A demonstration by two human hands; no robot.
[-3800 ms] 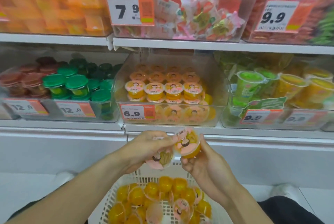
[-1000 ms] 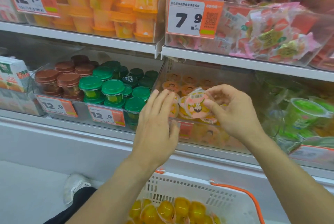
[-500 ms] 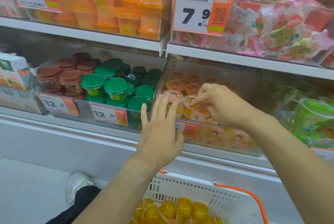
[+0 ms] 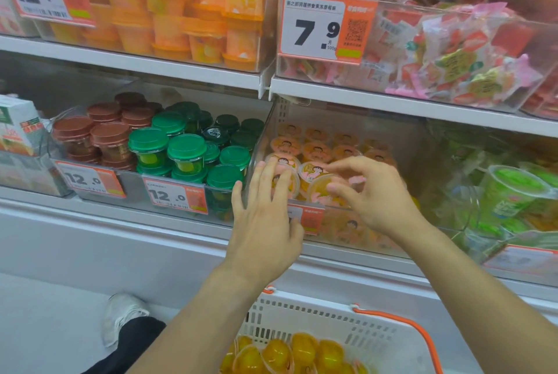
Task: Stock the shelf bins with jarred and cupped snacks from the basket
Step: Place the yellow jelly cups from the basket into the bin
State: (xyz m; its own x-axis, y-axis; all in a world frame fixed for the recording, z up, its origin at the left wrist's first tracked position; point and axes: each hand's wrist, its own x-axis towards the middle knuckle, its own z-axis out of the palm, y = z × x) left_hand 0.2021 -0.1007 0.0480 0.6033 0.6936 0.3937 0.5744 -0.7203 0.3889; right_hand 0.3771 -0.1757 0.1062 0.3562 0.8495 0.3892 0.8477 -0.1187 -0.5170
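A: Head view — where are the hands?
B: Left hand (image 4: 265, 222), fingers straight, rests on a pink-lidded yellow jelly cup (image 4: 287, 183) in the clear plastic shelf bin (image 4: 422, 192).
A: And the right hand (image 4: 374, 195)?
B: It pinches a tilted cup beside it. The white plastic basket (image 4: 332, 325) sits below.

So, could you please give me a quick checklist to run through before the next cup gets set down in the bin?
1. Right hand has the tilted jelly cup: ok, fingertips on it.
2. Cup sitting upright in its row: not ok, it is on its side.
3. Left hand steadying the front cups: ok, straight fingers rest on them.
4. Clear bin has room: cannot tell.
5. White basket has stock left: ok.
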